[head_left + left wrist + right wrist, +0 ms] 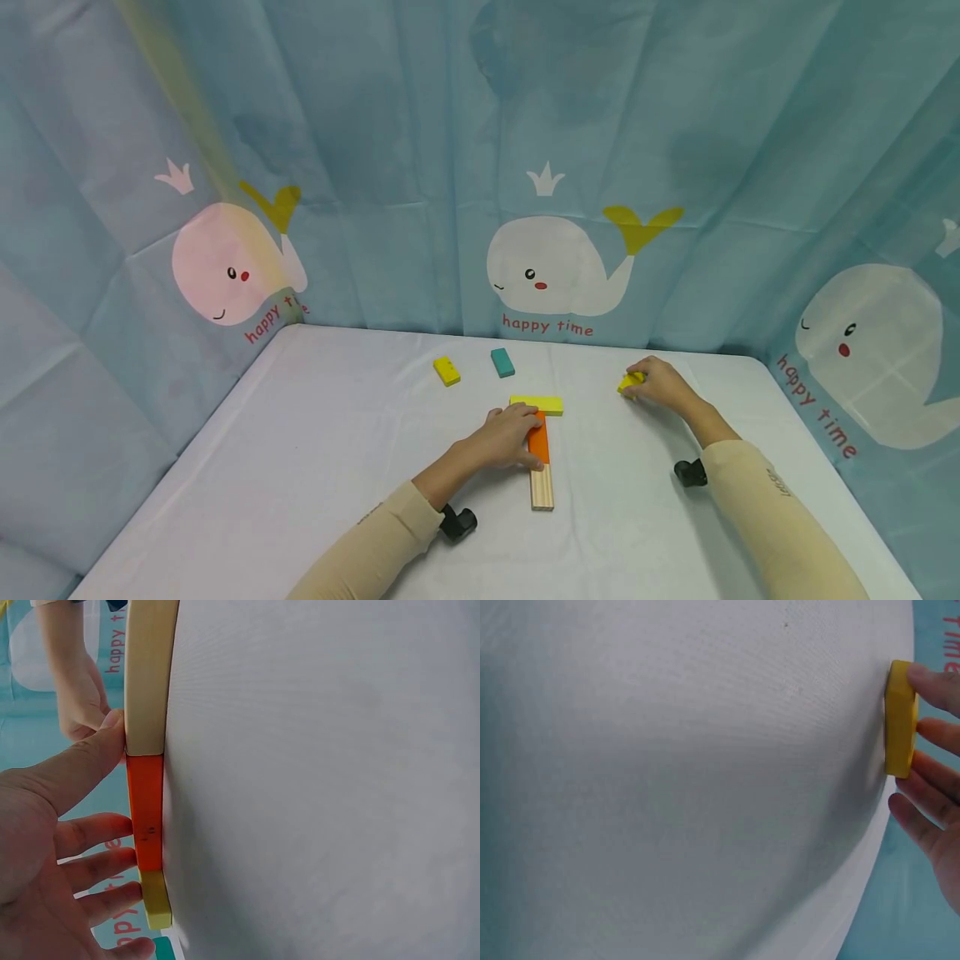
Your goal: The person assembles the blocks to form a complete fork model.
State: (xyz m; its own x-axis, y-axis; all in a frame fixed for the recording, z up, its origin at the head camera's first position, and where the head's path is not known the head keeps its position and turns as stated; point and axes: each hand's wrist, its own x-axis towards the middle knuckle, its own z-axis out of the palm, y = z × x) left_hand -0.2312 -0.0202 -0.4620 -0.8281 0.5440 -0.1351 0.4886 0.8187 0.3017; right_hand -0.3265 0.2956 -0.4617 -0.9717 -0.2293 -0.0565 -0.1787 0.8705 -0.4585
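Observation:
A plain wooden block point(542, 492) and an orange block point(539, 442) lie end to end in a line. A yellow block point(551, 406) lies crosswise at the far end of the orange one, forming a T. My left hand point(501, 437) rests on this row from the left with its fingers spread. In the left wrist view, its thumb touches the wooden block point(148, 682) near the joint, and fingertips reach along the orange block point(146, 814) to the yellow one. Further right, my right hand point(663, 387) pinches another yellow block point(901, 720) between thumb and fingers, close over the white cloth.
Behind the T lie a yellow block point(446, 372) and a teal block point(502, 362). A white cloth point(300, 450) covers the table. A blue curtain point(390, 267) printed with whales hangs along the table's back and sides.

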